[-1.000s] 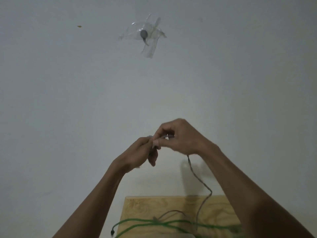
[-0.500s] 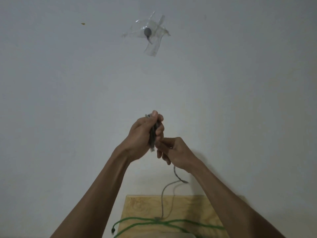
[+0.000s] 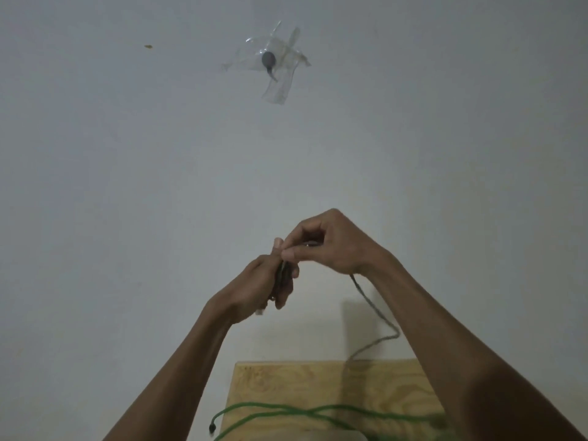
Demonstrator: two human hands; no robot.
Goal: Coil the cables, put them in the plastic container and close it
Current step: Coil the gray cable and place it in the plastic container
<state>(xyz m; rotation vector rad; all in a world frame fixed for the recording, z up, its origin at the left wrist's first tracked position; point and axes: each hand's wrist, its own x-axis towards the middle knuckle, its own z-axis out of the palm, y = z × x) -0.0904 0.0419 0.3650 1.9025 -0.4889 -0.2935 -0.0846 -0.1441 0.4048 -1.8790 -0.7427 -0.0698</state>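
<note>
Gripping the thin grey cable point(image 3: 375, 308) coil in both hands, left hand point(image 3: 254, 289) and right hand point(image 3: 331, 243); slack feed risks loops springing loose.

You have one head-worn view, facing forward at a pale wall point(image 3: 127, 186); the desk point(image 3: 286, 383) shows only along the frame's bottom edge, near you.

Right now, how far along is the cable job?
Early. Nothing looks finished. In hand: the left hand grips a partly wound bundle of the grey cable while the right hand pinches the next stretch at its top; the cable's tail hangs to the wooden table. Left: the green cable lies loose on the table, uncoiled. No container shows clearly, so packing and closing remain.
</note>
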